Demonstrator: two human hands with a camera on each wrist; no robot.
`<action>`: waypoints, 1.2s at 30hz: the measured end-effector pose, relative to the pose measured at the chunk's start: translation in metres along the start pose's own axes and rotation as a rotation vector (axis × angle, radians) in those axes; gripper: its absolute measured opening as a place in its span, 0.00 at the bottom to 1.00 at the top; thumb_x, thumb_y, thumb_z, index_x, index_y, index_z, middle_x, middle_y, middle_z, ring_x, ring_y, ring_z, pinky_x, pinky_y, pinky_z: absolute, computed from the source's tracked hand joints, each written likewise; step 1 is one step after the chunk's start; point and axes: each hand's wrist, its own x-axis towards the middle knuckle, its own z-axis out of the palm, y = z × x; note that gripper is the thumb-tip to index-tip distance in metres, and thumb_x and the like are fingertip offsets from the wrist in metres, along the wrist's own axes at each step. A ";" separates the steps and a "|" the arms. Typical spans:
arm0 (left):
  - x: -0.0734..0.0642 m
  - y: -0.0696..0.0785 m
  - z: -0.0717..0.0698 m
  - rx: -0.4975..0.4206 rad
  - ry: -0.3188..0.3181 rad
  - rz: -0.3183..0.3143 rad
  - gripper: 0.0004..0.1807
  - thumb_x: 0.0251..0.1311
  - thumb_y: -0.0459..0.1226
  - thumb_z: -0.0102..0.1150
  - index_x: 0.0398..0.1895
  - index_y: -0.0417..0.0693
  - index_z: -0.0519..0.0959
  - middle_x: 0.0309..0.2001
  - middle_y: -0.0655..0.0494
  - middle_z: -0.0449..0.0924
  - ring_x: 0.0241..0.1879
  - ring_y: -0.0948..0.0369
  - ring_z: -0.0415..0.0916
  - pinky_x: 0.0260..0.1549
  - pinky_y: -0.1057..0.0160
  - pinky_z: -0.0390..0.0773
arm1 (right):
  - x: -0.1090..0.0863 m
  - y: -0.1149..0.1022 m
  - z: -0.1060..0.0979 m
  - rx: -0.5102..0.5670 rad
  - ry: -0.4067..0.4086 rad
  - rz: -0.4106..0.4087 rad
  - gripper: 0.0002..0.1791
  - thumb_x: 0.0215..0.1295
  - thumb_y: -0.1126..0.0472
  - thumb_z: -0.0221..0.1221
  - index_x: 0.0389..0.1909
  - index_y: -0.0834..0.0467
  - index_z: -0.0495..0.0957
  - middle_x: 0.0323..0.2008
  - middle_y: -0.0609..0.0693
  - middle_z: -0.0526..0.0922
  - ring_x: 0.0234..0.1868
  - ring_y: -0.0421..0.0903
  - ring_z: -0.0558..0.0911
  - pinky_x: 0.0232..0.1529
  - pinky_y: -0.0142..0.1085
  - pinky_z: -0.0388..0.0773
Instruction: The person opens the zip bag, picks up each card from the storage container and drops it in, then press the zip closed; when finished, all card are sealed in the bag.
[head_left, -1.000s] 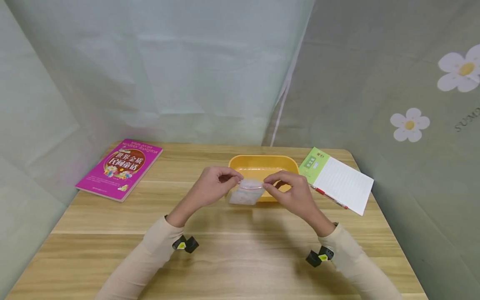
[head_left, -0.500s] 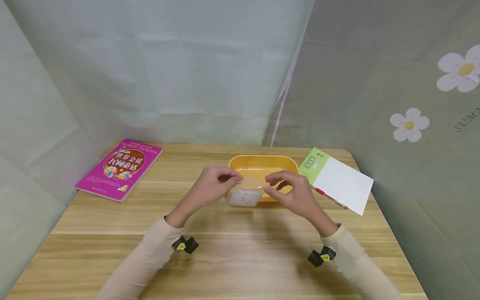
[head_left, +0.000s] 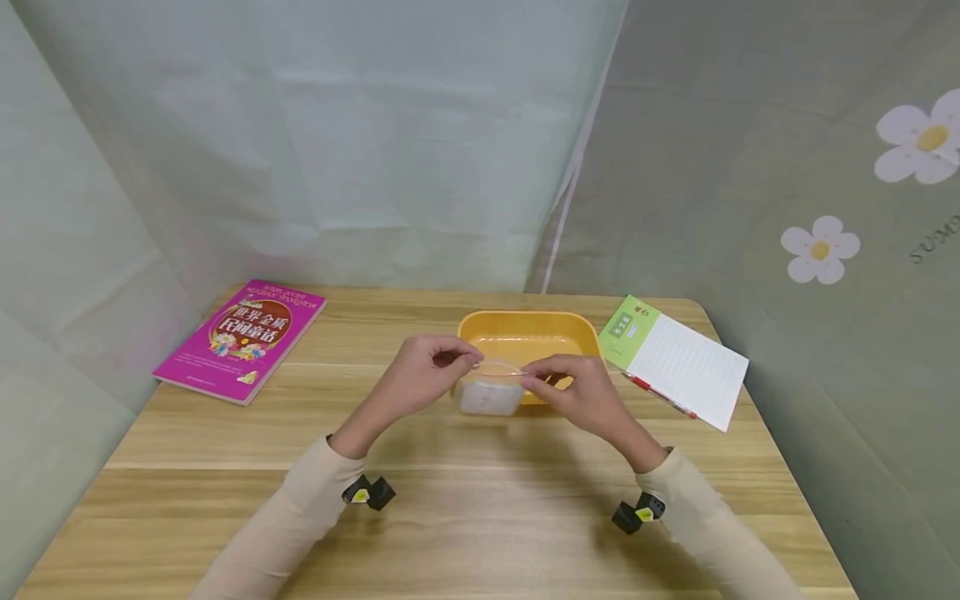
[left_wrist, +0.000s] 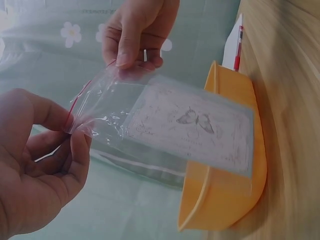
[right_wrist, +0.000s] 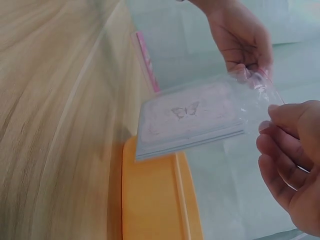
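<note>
A clear zip bag (head_left: 480,385) with a red line along its mouth hangs between both hands, in front of the yellow tray. Inside it lies a stack of pale cards (right_wrist: 187,112), the top one printed with a butterfly. My left hand (head_left: 423,377) pinches one end of the bag's mouth between thumb and fingers. At the other end, my right hand (head_left: 581,396) pinches the edge by the red line. The left wrist view shows the plastic gathered and creased near the left fingertips (left_wrist: 70,122). Between the two hands the mouth bows slightly apart.
Behind the bag stands a yellow plastic tray (head_left: 528,319) on the wooden table (head_left: 480,517). A pink book (head_left: 240,342) lies at the back left. To the right are a lined notepad (head_left: 686,367) with a green cover strip and a red pen (head_left: 660,395).
The bag's mouth has gone from nearly flat to bowed apart. My right fingers lifted and spread at its edge, then came back to pinch it slightly further left. The left hand has hardly moved.
</note>
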 end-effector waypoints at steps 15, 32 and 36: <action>0.000 -0.003 0.002 0.001 -0.005 0.071 0.12 0.59 0.38 0.74 0.44 0.44 0.87 0.37 0.59 0.87 0.35 0.62 0.82 0.39 0.60 0.83 | -0.002 -0.003 -0.005 0.002 0.057 0.058 0.05 0.65 0.56 0.70 0.37 0.53 0.90 0.35 0.42 0.90 0.32 0.39 0.83 0.33 0.34 0.83; -0.004 -0.003 0.003 0.091 0.076 0.191 0.04 0.60 0.37 0.72 0.36 0.48 0.89 0.32 0.62 0.85 0.32 0.65 0.79 0.36 0.61 0.83 | -0.005 -0.004 -0.006 0.027 0.048 0.023 0.05 0.66 0.58 0.69 0.37 0.54 0.90 0.34 0.42 0.90 0.31 0.39 0.83 0.33 0.33 0.82; -0.007 -0.003 0.005 0.110 0.087 0.221 0.02 0.60 0.36 0.72 0.35 0.48 0.89 0.31 0.62 0.82 0.32 0.65 0.78 0.33 0.61 0.81 | -0.006 -0.004 -0.003 0.021 0.064 -0.007 0.03 0.65 0.60 0.69 0.36 0.54 0.90 0.33 0.43 0.89 0.30 0.39 0.82 0.32 0.34 0.82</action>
